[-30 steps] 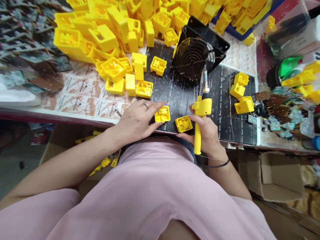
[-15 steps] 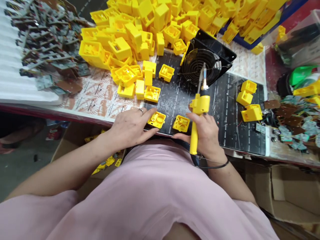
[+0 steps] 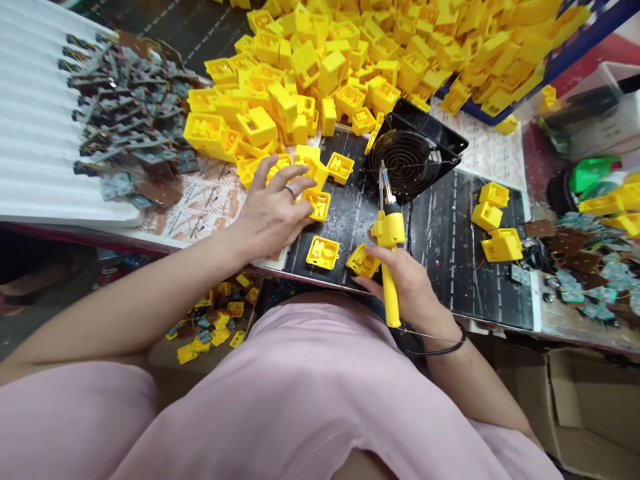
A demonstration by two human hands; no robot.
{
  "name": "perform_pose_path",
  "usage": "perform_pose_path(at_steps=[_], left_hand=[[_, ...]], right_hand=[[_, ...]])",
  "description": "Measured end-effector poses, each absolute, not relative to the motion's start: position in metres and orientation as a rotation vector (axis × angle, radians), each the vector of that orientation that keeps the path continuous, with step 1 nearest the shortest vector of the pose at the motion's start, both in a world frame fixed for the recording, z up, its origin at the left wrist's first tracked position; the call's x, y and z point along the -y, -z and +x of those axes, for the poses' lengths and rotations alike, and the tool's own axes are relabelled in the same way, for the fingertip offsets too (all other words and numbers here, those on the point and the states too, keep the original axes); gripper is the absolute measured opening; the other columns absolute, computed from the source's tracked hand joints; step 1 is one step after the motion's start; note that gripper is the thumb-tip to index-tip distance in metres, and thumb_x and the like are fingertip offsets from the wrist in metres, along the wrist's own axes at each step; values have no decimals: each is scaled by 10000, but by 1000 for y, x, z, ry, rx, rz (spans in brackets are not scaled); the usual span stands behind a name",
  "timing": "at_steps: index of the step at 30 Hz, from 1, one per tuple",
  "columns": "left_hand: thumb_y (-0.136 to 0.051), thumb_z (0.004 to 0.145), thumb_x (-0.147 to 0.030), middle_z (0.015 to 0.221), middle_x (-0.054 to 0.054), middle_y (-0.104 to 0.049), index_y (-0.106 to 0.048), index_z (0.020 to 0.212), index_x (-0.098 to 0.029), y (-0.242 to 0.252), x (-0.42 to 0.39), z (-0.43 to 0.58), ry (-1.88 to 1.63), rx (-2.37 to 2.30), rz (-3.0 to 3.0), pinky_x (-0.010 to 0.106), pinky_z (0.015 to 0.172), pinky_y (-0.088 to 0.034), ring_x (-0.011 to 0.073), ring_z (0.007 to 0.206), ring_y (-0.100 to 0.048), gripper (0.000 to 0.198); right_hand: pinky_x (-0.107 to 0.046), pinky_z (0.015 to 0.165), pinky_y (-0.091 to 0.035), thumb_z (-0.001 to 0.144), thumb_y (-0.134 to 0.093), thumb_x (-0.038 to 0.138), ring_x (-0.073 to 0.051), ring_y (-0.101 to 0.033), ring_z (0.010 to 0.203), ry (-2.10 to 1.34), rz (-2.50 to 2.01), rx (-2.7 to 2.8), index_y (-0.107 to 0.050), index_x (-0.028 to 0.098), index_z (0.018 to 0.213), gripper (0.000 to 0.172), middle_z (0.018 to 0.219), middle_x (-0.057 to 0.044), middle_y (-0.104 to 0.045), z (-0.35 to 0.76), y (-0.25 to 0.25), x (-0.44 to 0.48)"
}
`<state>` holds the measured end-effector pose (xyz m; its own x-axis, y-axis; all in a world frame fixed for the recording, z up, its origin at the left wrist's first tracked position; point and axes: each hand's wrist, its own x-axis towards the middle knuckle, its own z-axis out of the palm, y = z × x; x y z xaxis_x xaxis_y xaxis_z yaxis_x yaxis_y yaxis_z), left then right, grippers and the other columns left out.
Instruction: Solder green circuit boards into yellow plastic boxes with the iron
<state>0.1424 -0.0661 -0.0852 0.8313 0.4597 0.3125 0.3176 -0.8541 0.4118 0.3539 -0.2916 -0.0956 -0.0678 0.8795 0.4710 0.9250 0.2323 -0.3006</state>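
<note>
My right hand grips a yellow soldering gun, its metal tip pointing up and away from me. The thumb and a finger of that hand also touch a tilted yellow plastic housing at the mat's front edge. Left of it another open housing lies flat, untouched. My left hand is spread over a cluster of yellow housings, fingers apart. Its thumb reaches the side of one housing; whether it grips any is hard to see. One more housing lies just beyond.
A black fan stands behind the soldering gun. A large heap of yellow housings covers the back. Wired circuit boards pile at left, more boards at right. Several housings sit on the right of the black mat.
My left hand has left the flat housing at the front edge and moved up over the cluster. My right hand has tilted the housing beside it, and the soldering gun has swung left.
</note>
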Motion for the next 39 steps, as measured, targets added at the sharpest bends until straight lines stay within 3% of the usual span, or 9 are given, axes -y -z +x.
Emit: perform_pose_path(at_steps=[4,8,12,14,17,22,26,31,39], left_hand=[[-791,848,-396,1339,98,-731,-631,703,-199,73,62,142,-908,-575,1884,523,1285,-379,330,1411,-586,293],[-712,835,-398,1094,139,-790,-720,1010,-131,61,59,145,-644,-588,970,412,866,-660,318,1094,-765,319],[-618,856,-284,951,139,-797,-688,1102,-87,62,57,143,-527,-576,659,263,603,-627,295,955,-808,322],[-619,858,-257,935,146,-804,-683,1087,-83,65,58,137,-511,-573,628,253,576,-620,296,925,-815,295],[-639,860,-230,1009,174,-817,-679,1149,-72,70,60,127,-492,-550,619,271,606,-634,312,959,-817,332],[-554,932,-236,1078,200,-814,-605,1364,-50,77,60,120,-401,-498,498,278,643,-643,308,952,-822,473],[-413,1019,-257,1145,241,-795,-393,1600,-47,77,63,122,-335,-474,394,243,611,-628,305,955,-825,617],[-238,1091,-283,1012,229,-802,-249,1678,-53,74,66,123,-323,-498,340,206,533,-608,296,873,-831,631],[-301,1104,-352,1046,231,-797,-411,1603,-50,77,67,123,-336,-571,319,173,474,-565,288,879,-828,593]], right_hand=[[-386,860,-660,993,-738,387,-269,-792,1009,92,-1543,1866,-631,276,1331,371,1132,-65,-790,369,77,281],[-309,788,-652,1051,-548,193,-201,-797,885,65,-1562,1964,-642,293,1374,351,1066,-14,-804,386,62,235],[-458,1009,-624,1032,-456,160,-308,-713,1253,-19,-1676,2226,-670,235,1334,377,1281,-120,-760,390,67,168],[-593,1137,-536,1002,-475,139,-366,-604,1412,-40,-1692,2310,-658,205,1319,372,1294,-162,-750,389,73,142],[-662,1184,-468,922,-638,178,-402,-547,1462,-111,-1644,2429,-617,190,1337,415,1300,-174,-741,386,82,124],[-570,1148,-523,936,-730,374,-356,-653,1324,-94,-1530,2390,-605,209,1333,447,1324,-149,-731,377,91,117],[-466,1014,-604,1037,-581,346,-301,-715,1200,-62,-1539,2336,-623,228,1313,302,1238,-114,-759,368,95,118],[-420,949,-621,1068,-515,333,-270,-734,1142,5,-1562,2202,-643,233,1258,251,1192,-106,-778,363,88,137],[-278,663,-538,1032,-539,374,-198,-749,767,-194,-1630,2020,-670,232,1247,290,962,-56,-796,355,84,161]])
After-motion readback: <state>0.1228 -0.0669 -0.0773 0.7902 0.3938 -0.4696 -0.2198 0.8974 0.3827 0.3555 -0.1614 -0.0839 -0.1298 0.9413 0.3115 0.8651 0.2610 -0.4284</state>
